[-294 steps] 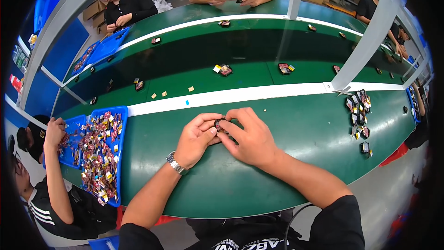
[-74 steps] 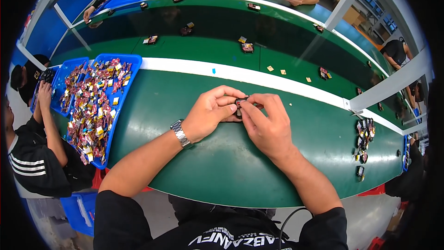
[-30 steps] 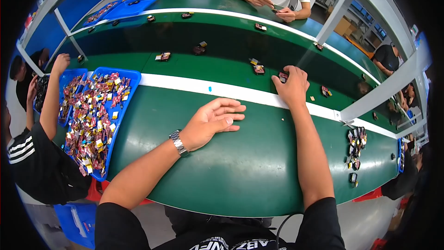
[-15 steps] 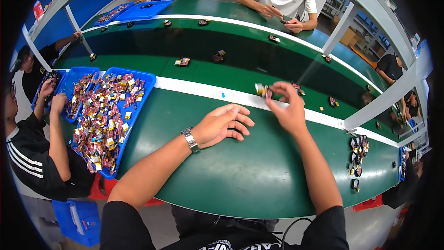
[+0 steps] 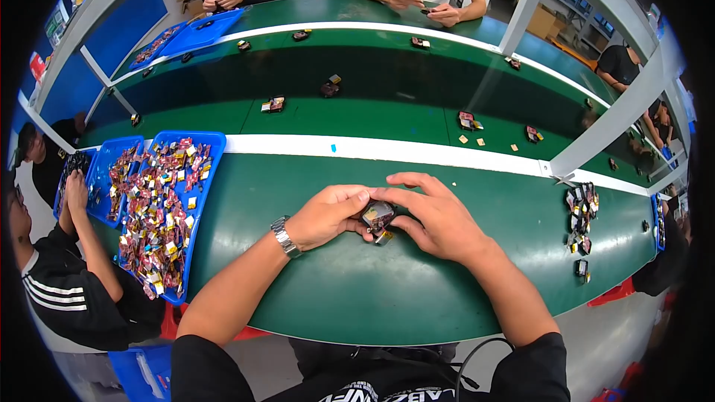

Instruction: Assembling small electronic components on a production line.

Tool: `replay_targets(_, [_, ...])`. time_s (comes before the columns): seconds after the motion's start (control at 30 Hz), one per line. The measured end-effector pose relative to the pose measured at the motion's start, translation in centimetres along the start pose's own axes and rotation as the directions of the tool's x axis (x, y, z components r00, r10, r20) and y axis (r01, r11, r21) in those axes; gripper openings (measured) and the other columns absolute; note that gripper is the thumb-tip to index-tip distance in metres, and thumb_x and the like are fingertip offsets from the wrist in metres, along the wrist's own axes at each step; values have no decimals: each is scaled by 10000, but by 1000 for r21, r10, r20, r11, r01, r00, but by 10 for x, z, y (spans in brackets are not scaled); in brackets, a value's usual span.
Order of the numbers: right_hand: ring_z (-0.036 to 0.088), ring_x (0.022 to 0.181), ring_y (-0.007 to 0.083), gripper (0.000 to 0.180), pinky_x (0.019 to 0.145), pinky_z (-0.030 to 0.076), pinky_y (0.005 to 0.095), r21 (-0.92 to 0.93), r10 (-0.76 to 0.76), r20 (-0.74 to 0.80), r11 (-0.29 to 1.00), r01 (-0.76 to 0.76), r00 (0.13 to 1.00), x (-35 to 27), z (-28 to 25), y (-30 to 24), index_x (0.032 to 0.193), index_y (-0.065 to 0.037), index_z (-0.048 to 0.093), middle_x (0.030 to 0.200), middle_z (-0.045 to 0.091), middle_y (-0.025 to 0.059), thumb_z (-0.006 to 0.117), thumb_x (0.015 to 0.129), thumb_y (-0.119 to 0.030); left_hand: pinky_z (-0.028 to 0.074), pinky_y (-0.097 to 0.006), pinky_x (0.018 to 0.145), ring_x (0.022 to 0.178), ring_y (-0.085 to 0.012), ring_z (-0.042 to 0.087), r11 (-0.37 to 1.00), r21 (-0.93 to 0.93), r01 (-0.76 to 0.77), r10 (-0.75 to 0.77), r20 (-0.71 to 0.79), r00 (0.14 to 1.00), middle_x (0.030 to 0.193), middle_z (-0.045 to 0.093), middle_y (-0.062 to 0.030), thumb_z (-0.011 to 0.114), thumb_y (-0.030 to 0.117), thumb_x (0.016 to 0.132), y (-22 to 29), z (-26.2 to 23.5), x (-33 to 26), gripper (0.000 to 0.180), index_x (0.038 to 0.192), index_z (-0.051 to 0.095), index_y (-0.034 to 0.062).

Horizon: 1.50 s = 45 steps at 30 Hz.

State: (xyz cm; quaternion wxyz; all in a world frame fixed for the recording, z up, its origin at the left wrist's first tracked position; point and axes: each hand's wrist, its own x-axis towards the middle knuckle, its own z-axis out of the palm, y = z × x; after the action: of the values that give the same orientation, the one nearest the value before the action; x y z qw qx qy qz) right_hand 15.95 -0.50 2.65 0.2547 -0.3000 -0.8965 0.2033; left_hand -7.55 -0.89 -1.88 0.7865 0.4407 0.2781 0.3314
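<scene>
Pinching small dark part (image 5: 377,217) between left hand (image 5: 328,215) and right hand (image 5: 438,217), both closed on it, just above green table (image 5: 357,290). Still assembling. Lying left of part: blue tray (image 5: 212,171) full of pieces; right: small finished pile (image 5: 580,219).

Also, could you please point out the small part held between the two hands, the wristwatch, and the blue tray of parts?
small part (image 5: 377,217), head view, its dark top face.
wristwatch (image 5: 284,236), head view, the metal band on the left wrist.
blue tray (image 5: 216,150), head view, its right rim.
</scene>
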Motion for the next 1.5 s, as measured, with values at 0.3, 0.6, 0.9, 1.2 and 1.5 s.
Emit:
replay_targets(0.3, [523,1217,327,406,990,454,436,-176,-214,-100,965,195,972,-2,6,7,1118,-91,650,1306,558,116,681,722,-6,581,-364,862,1048,-232,654,996,83,-36,43,-89,995,1145,621,-135,491,167,1021,4,14,1,335,1305,490,-11])
replay_targets(0.6, [523,1204,331,207,979,457,436,-42,-175,-60,984,172,983,1,3,8,968,-63,667,1275,560,116,714,767,-54,538,-438,988,1110,-244,627,993,94,-74,85,-123,989,1211,600,-161,500,79,995,3,15,-3,318,1300,482,-11])
replay_targets(0.9, [541,1156,326,145,942,478,415,13,-118,-162,992,122,980,6,23,8,900,-37,667,1221,581,119,731,775,-76,506,-358,1007,1142,-206,604,984,177,-23,48,-137,989,1255,595,-154,514,10,968,5,16,-2,336,1302,485,-13])
replay_targets(1.2, [537,1152,316,103,935,476,405,49,-65,-211,996,77,975,4,27,3,880,-31,647,1205,587,110,705,805,-72,497,-336,1008,1177,-189,571,969,204,-135,137,6,991,1277,565,-152,538,-89,908,1,10,-3,473,1359,428,1])
replay_targets(1.5, [493,1207,318,131,901,526,392,245,0,-102,969,25,995,0,21,8,890,-53,657,1263,555,108,737,792,-88,502,-376,1006,1145,-207,588,973,205,-110,117,-21,993,1222,592,-158,481,-7,971,0,10,-3,385,1351,422,-2])
